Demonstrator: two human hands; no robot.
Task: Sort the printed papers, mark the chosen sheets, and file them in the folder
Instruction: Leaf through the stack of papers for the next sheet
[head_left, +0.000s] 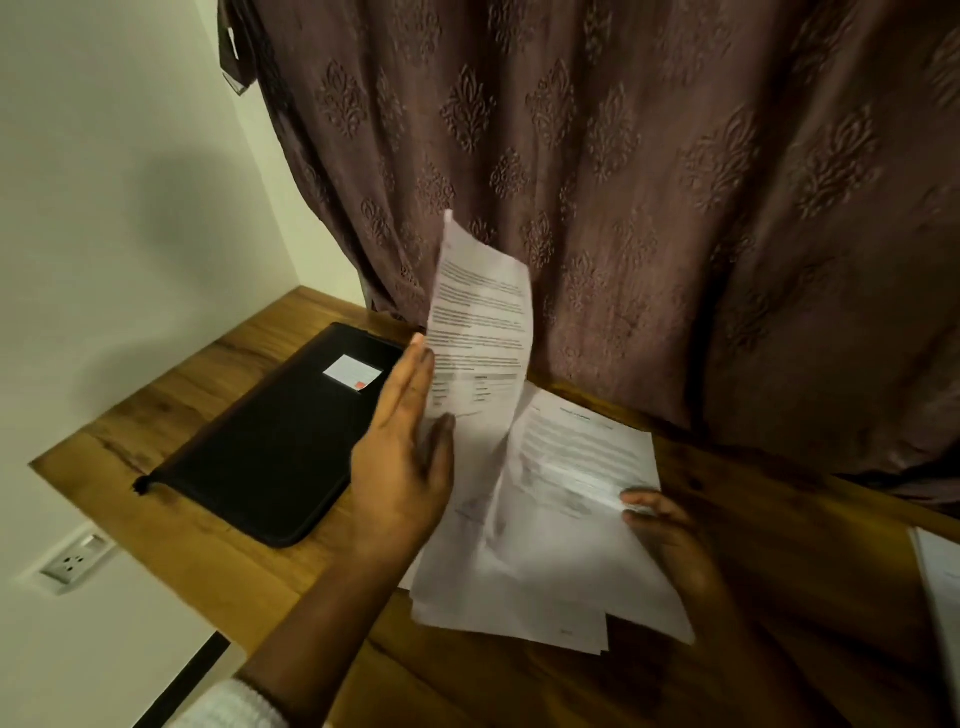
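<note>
Near the table's (208, 556) back edge, beside a closed black folder (260, 452), the left hand (405, 462) pinches one printed sheet (480, 322) upright between thumb and straight fingers, while the right hand's (670, 535) bent fingertips rest on the paper stack (545, 566).

On the paper stack (545, 561) only the top sheet shows its face. The sheets beneath appear as offset edges at its near corner, too close together to count. The lifted sheet (480, 332), rising from the stack's far left side, carries print too blurred to read, and the left hand (402, 457) covers its lower left edge. At the stack's right edge the right hand (670, 525) is smeared, so pinching or merely pressing cannot be told. Left of the stack, the folder (260, 441) has a label (353, 371) too small to read. Far right of the stack, a loose paper (935, 582) is cut off by the frame edge.
</note>
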